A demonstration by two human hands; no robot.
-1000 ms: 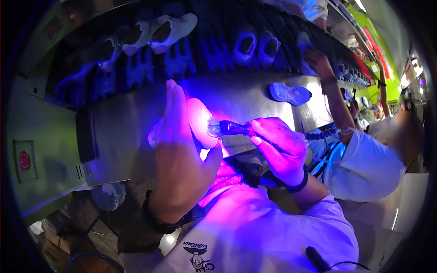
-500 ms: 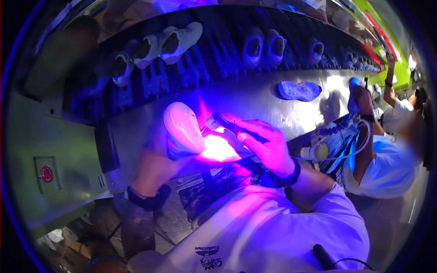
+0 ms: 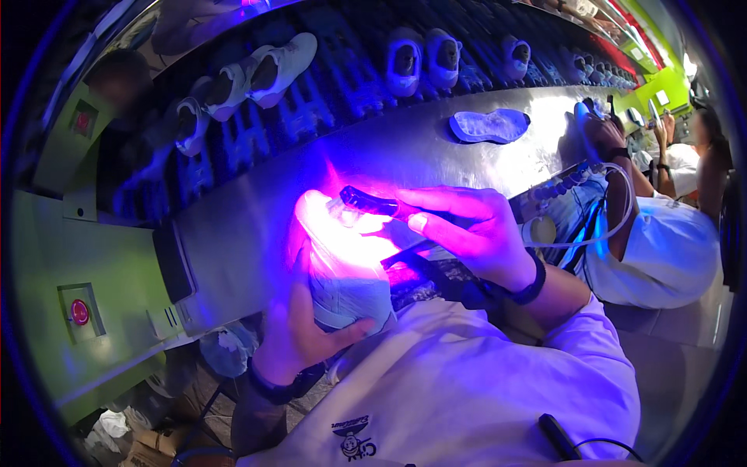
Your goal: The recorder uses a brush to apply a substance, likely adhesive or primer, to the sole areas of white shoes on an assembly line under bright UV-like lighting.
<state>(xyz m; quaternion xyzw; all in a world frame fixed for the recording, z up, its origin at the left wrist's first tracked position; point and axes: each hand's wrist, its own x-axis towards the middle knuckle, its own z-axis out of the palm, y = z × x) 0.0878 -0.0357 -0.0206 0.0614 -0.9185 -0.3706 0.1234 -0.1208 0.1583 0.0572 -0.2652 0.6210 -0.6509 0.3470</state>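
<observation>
A pale shoe (image 3: pixel 348 289) is tilted in front of me, its toe end pointing away and washed out by bright pink-violet light. My left hand (image 3: pixel 302 331) is closed around its near end, with the thumb lying across the upper. Between the fingers and thumb of my right hand (image 3: pixel 476 233) is a brush (image 3: pixel 372 201) with a dark body and pale bristles. Its bristles are at the shoe's edge near the toe; glare hides whether they touch.
Beyond the metal worktable (image 3: pixel 412 159), a dark slatted conveyor (image 3: pixel 342 82) carries several pale shoes (image 3: pixel 282 68). A shoe sole (image 3: pixel 489 126) lies on the worktable. At left stands a green machine (image 3: pixel 117 272) with a red button. Co-workers (image 3: pixel 661 249) are at the right, near a pale hose (image 3: pixel 626 194).
The shoe has turned from showing its glossy rounded toe to lying with its upper toward me. My right hand has brought the brush over to its toe end. The whole view has shifted slightly.
</observation>
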